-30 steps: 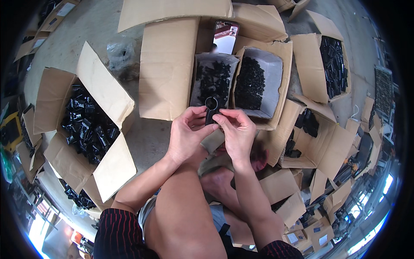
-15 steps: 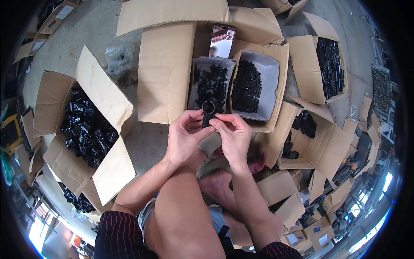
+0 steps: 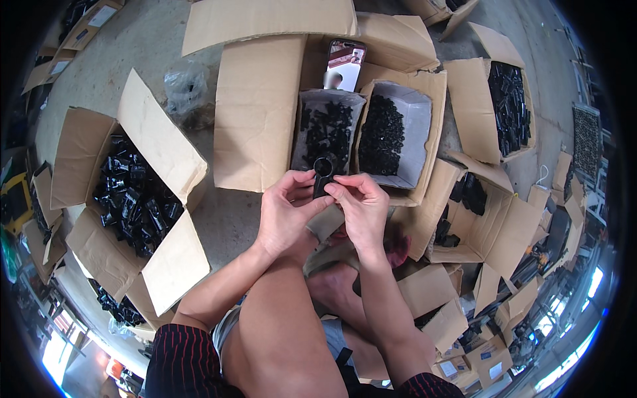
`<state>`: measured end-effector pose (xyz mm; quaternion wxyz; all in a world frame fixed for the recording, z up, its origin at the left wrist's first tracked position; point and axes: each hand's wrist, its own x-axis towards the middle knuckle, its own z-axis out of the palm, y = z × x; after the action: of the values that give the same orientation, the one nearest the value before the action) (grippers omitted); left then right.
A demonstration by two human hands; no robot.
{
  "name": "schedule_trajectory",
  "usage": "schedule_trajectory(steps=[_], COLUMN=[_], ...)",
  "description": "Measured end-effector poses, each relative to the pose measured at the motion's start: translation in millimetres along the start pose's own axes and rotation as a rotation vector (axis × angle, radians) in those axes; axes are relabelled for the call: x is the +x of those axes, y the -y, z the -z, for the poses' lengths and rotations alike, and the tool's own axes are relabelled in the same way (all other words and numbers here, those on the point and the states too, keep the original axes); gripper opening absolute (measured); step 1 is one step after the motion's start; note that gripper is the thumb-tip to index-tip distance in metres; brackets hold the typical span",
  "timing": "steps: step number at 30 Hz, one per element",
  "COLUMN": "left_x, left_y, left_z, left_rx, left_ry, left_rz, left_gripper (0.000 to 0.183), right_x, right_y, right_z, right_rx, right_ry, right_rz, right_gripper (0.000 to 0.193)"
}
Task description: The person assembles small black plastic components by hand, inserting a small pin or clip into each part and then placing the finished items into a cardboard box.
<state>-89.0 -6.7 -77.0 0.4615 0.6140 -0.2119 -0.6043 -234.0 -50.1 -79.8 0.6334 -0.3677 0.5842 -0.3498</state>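
Between my two hands is a small black part with a round ring [image 3: 323,167] at its top and a short stem below. My left hand [image 3: 286,211] pinches the stem from the left side. My right hand [image 3: 360,211] has thumb and forefinger closed at the part's right side; whether a second small piece sits in that pinch is hidden. Just beyond my fingers stands a grey bin [image 3: 296,136] of small black pieces. To its right is another grey bin [image 3: 417,126] with many small black round pieces.
Both bins sit in an open cardboard box [image 3: 255,113], a phone [image 3: 345,64] propped behind them. At left, a carton [image 3: 169,136] holds glossy black parts. More cartons with black parts stand at right [image 3: 468,99] and lower right [image 3: 507,225]. A clear plastic bag [image 3: 186,89] lies on the floor.
Both hands hold nearly the same pose around the black ringed part. The view has shifted very slightly, and no piece has visibly been let go.
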Motion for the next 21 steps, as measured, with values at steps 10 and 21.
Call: schedule_trajectory(steps=[10, 21], left_x=[0.3, 1.8], left_y=[-0.9, 3.3], left_z=[-2.4, -1.5], left_rx=[-0.075, -0.059], left_ry=[-0.032, 0.011], left_rz=[0.057, 0.014], left_gripper=[0.044, 0.045], right_x=[-7.7, -15.4], right_y=[6.7, 10.3], right_z=[1.3, -3.4], right_rx=[-0.073, -0.392], right_ry=[-0.001, -0.088], right_rz=[-0.031, 0.189], right_gripper=[0.020, 0.015])
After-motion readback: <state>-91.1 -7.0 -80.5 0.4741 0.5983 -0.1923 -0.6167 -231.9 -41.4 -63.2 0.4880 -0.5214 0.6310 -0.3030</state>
